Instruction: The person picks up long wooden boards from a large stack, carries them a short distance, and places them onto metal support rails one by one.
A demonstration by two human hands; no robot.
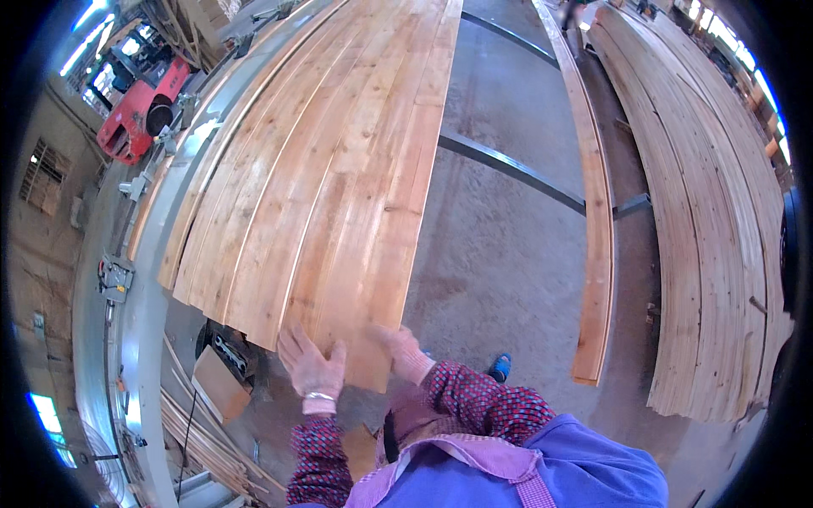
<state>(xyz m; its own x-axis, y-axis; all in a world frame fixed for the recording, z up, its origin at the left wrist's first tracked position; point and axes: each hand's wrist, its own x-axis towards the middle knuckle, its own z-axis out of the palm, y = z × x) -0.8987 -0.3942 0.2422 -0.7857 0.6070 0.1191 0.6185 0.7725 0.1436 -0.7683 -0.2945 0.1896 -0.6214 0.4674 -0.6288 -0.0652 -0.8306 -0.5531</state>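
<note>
Grip hidden beneath board (373, 212) end

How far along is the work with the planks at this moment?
Done: a row of planks already lies side by side on the metal frame. In hand: the left hand and right hand rest on the near end of the rightmost plank. Left: one single plank lies apart, and a large stack waits on the right.
</note>
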